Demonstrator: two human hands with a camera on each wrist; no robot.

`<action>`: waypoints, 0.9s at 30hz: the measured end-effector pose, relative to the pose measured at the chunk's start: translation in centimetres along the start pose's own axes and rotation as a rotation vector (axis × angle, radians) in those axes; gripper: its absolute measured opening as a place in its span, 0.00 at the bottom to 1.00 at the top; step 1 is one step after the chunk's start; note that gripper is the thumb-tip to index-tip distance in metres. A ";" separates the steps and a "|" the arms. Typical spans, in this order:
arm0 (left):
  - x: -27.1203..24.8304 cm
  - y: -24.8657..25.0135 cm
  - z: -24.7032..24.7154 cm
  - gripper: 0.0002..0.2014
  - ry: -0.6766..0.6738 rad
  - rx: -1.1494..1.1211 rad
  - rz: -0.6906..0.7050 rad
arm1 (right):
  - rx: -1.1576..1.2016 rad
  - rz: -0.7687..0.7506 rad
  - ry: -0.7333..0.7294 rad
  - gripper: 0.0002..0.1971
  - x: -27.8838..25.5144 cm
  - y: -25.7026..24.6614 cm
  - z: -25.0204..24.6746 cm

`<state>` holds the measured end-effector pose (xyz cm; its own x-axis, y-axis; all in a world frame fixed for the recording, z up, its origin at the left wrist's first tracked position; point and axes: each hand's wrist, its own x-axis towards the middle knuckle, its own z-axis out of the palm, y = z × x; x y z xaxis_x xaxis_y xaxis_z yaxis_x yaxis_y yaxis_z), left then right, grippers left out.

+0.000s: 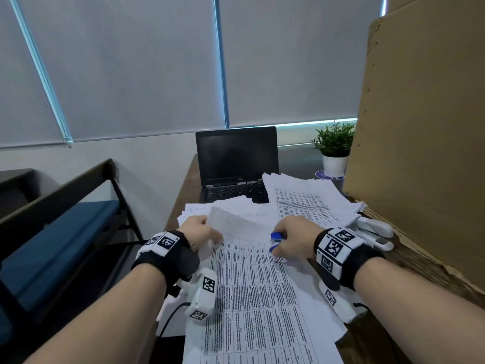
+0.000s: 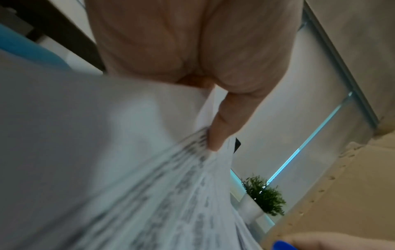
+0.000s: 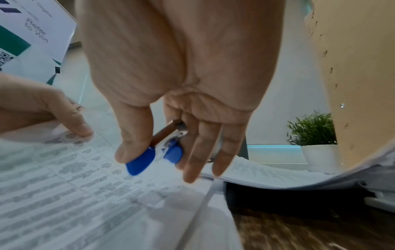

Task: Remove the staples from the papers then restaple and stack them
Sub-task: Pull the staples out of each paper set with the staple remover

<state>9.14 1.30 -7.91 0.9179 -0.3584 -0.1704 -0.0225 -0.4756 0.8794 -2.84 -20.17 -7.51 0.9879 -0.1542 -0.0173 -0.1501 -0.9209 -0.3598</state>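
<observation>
A set of printed papers [image 1: 252, 287] lies in front of me on the wooden desk. My left hand [image 1: 202, 231] pinches the top sheet [image 1: 236, 222] at its upper left and holds it folded back; the thumb [image 2: 222, 128] presses on that paper. My right hand [image 1: 294, 237] grips a blue staple remover [image 1: 275, 241] by its two blue grips [image 3: 149, 159], thumb on one side and fingers on the other, just above the top right corner of the papers. A white stapler [image 1: 375, 232] lies to the right of that hand.
An open black laptop [image 1: 236, 164] stands at the far end of the desk. More loose papers [image 1: 312, 200] are piled at the right. A tall cardboard sheet [image 1: 420, 143] stands along the right edge, with a potted plant [image 1: 334, 148] behind. A blue chair [image 1: 52, 245] is at the left.
</observation>
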 end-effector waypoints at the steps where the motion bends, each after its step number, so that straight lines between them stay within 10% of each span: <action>1: 0.2 -0.2 -0.2 0.24 -0.010 -0.052 0.026 | 0.036 -0.012 0.052 0.12 -0.1 -0.6 -0.1; 14: -7.4 3.2 -1.1 0.05 -0.155 -0.311 0.082 | 0.058 -0.241 0.394 0.11 -1.5 -8.4 -1.1; 27: -8.7 4.1 -1.3 0.10 -0.087 -0.302 0.164 | -0.079 -0.291 0.439 0.10 -2.9 -10.2 -1.5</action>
<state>1.56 3.52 -2.25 0.8743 -0.4835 -0.0421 -0.0364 -0.1518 0.9877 -4.28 -10.87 -2.36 0.8822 -0.0078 0.4709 0.1087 -0.9695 -0.2199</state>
